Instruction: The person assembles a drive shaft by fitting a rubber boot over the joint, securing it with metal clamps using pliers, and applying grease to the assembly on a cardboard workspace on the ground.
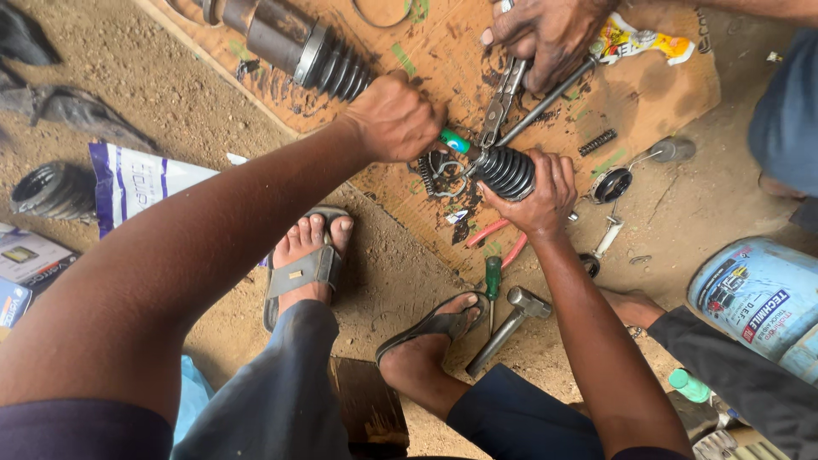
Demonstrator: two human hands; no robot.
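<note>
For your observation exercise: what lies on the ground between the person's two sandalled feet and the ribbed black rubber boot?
In the head view, red-handled pliers and a green-handled screwdriver lie between the feet and the ribbed black rubber boot.

I see a small sledgehammer (511, 319) lying on the sandy dirt, its steel head up. Just left of it lies a green-handled screwdriver (492, 285). Above the hammer, red-handled pliers (498, 238) rest on the edge of a sheet of oil-stained cardboard (648, 94). Well to the right of the hammer lies a blue can (763, 298) on its side. Far to the left of the hammer, a white and purple plastic bag (141, 183) sits beside a loose black rubber boot (51, 189).
</note>
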